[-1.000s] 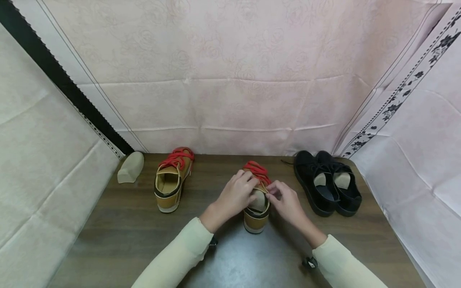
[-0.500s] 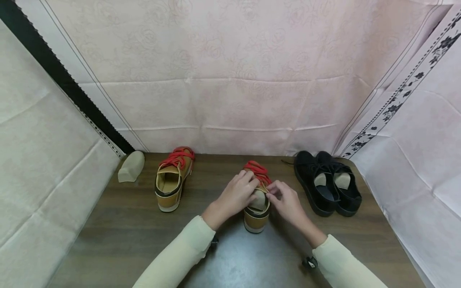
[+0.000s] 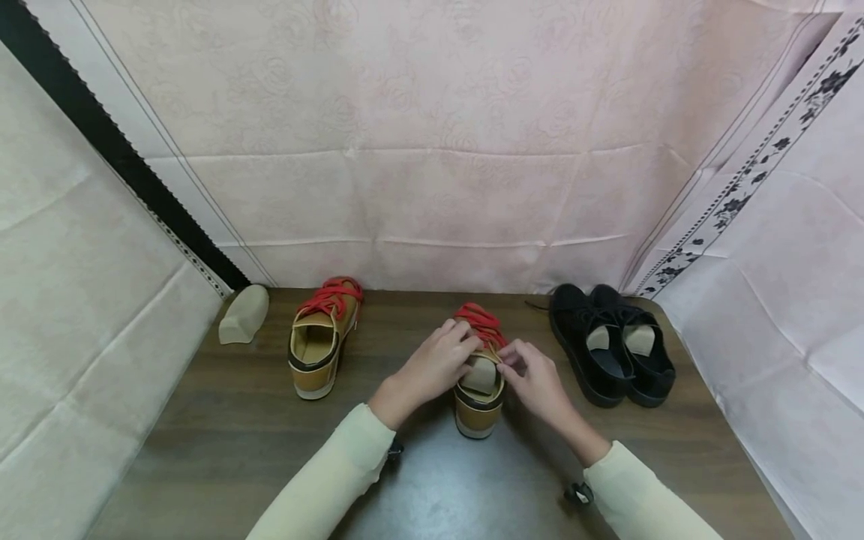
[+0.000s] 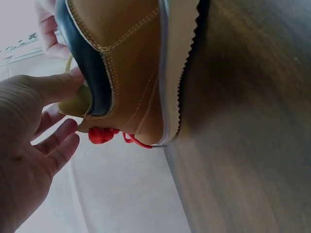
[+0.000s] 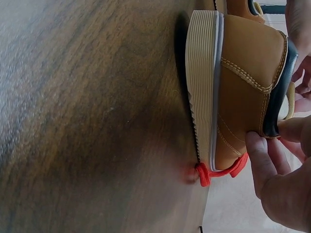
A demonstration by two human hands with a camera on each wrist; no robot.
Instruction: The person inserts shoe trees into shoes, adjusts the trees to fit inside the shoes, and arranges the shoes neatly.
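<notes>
A tan shoe (image 3: 478, 418) with red laces (image 3: 481, 321) stands on the wooden surface in the head view, heel toward me. A cream rounded insert (image 3: 481, 375) sits inside its opening. My left hand (image 3: 432, 364) holds the left side of the opening near the tongue. In the left wrist view the thumb (image 4: 65, 87) lies at the dark padded collar (image 4: 92, 68), with fingertips close to the tongue. With thumb and fingers, my right hand (image 3: 540, 381) pinches the right edge of the opening, below the laces. The right wrist view shows those fingertips (image 5: 257, 141) on the tan upper.
The matching tan shoe (image 3: 313, 382) stands to the left, its opening showing no insert. A loose cream insert (image 3: 244, 315) lies at the far left. Two black shoes (image 3: 574, 330) with pale inserts stand side by side at the right. Pale cloth (image 3: 432, 195) hangs behind the wooden surface (image 3: 202, 450).
Both hands stay at the shoe's opening. The left hand has shifted very slightly left, and a little more of the insert shows; otherwise the scene looks the same.
</notes>
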